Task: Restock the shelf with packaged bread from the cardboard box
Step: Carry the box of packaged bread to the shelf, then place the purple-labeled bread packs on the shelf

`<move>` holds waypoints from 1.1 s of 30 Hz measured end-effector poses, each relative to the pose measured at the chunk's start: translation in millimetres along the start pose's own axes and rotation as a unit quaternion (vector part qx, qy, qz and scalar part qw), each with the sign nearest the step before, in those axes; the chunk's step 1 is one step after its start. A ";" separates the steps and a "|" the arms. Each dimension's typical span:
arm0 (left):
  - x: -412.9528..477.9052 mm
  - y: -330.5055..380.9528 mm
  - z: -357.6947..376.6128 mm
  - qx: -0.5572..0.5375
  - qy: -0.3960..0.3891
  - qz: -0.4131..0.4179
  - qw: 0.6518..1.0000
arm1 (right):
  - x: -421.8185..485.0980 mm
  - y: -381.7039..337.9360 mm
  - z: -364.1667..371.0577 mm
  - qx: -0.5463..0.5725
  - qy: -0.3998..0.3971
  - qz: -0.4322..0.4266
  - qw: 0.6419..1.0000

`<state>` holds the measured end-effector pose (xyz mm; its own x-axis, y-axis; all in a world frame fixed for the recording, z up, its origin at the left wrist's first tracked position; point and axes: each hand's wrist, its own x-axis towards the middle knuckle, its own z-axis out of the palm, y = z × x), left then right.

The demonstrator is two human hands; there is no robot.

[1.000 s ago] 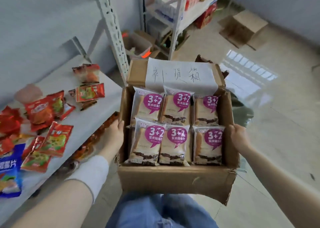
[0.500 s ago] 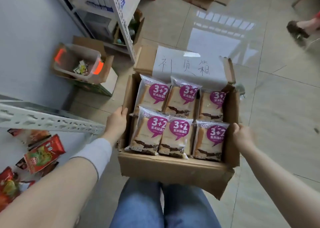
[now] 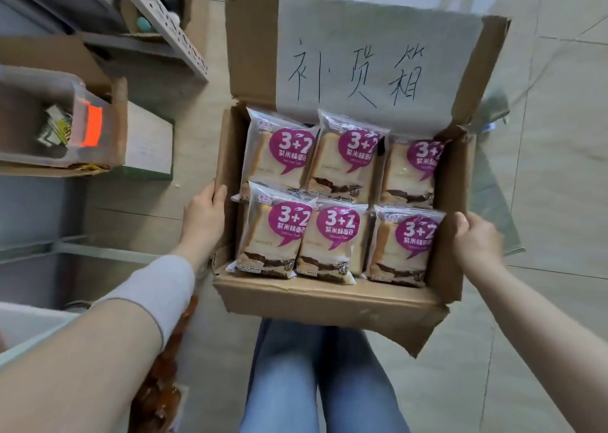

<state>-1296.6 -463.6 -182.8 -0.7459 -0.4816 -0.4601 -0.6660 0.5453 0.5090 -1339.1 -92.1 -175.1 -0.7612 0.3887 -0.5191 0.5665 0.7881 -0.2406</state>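
Observation:
An open cardboard box (image 3: 322,304) hangs above the floor in front of my legs. Several clear bread packs (image 3: 332,235) with purple "3+2" labels stand in two rows inside it. A white sheet with handwritten characters covers its far flap (image 3: 368,60). My left hand (image 3: 204,218) grips the box's left wall, thumb over the rim. My right hand (image 3: 477,238) grips the right wall, thumb on the rim. The shelf (image 3: 33,330) shows only as a white edge at the lower left.
A clear plastic bin (image 3: 49,120) with an orange clip sits in a cardboard carton on the floor at the left. A perforated metal shelf post (image 3: 164,18) slants across the upper left. Reddish snack packs (image 3: 161,390) lie under my left forearm. Tiled floor (image 3: 543,169) spreads to the right.
The view has tipped down from the shelf with red snack packs to the floor. Both hands keep their hold on the box, which now looks closer and lower.

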 end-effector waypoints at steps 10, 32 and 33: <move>29.5 -18.4 34.0 -0.006 -0.029 -0.002 1.000 | 15.5 11.9 42.1 -0.002 -0.008 0.036 0.999; 59.0 69.1 42.7 -0.077 -0.077 0.019 0.994 | -99.5 -42.6 133.9 0.095 -0.189 0.013 0.977; 61.8 68.8 43.0 -0.069 -0.083 0.022 0.994 | -95.6 -43.9 136.9 0.093 -0.186 0.030 0.978</move>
<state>-1388.3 -426.4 -207.5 -0.7707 -0.3328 -0.5434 -0.6358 0.4584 0.6210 -1248.0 -229.2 -227.1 -0.5776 0.2035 -0.7905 0.6797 0.6563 -0.3277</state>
